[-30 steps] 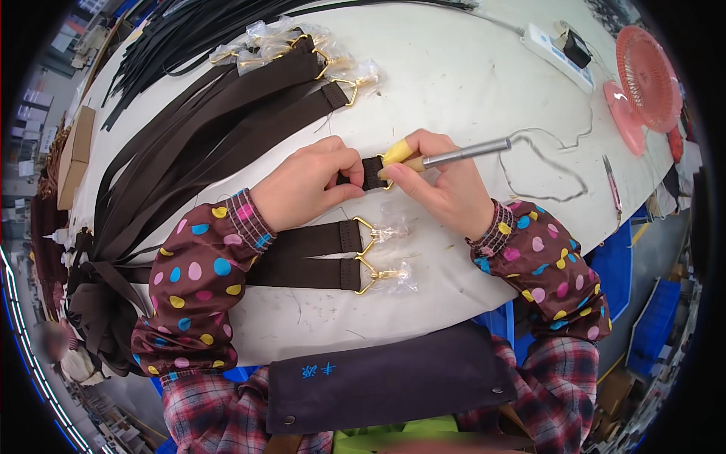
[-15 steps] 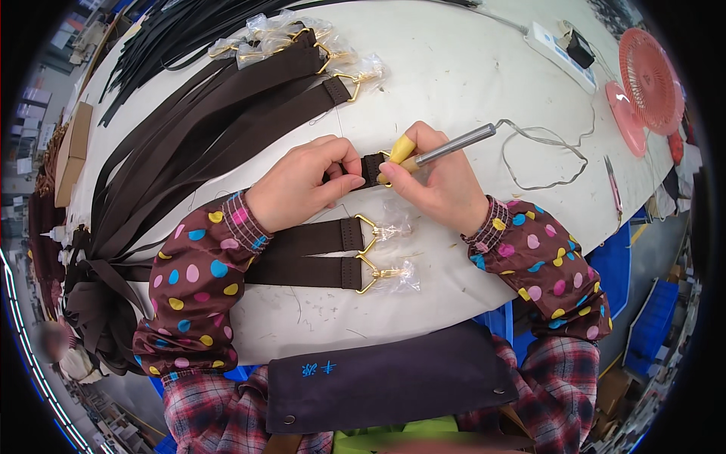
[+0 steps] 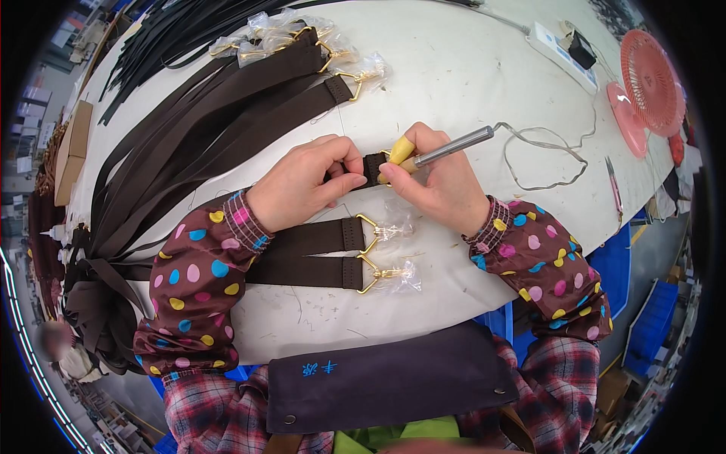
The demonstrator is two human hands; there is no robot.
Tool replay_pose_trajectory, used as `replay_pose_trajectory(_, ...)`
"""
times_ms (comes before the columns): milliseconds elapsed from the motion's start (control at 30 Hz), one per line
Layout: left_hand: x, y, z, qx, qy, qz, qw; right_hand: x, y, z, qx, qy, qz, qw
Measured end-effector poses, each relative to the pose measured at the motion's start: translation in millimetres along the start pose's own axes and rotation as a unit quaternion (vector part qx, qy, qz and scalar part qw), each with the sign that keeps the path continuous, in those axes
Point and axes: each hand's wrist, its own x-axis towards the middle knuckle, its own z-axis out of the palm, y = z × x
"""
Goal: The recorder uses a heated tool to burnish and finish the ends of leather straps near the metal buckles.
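Observation:
My left hand pinches the end of a dark brown strap on the white table. My right hand grips a pen-like tool with a yellow grip and a metal shaft, and its tip touches the strap end. A thin grey cord runs from the tool across the table. Below my hands lie two brown straps side by side, each ending in a gold triangular ring with a clasp wrapped in clear plastic.
A pile of brown straps with wrapped gold clasps fans out at upper left, with black straps behind it. A pink fan and a white power strip stand at upper right. Thin tweezers lie near the right edge.
Both hands stay on the strap end; the tool's shaft has tilted a little and the cord loop has shifted on the table.

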Motion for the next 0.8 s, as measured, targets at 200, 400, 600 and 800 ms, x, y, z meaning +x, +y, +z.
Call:
replay_pose_trajectory(200,1.0,2.1,-3.2,0.007,-0.006,-0.005,1.000,2.0,5.3,0.4,-0.010,-0.005,-0.006,1.000)
replay_pose_trajectory(400,2.2,10.1,-12.2,0.121,-0.043,0.010,0.992,-2.1,7.6,-0.1,0.047,0.041,-0.004,0.998)
replay_pose_trajectory(600,16.7,7.5,-9.7,0.177,-0.013,0.117,0.977,-2.1,2.3,-7.2,0.066,0.056,0.015,0.996)
replay_pose_trajectory(800,32.9,1.1,-14.1,0.179,-0.093,0.110,0.973,-0.8,7.6,-4.0,0.059,0.023,0.012,0.998)
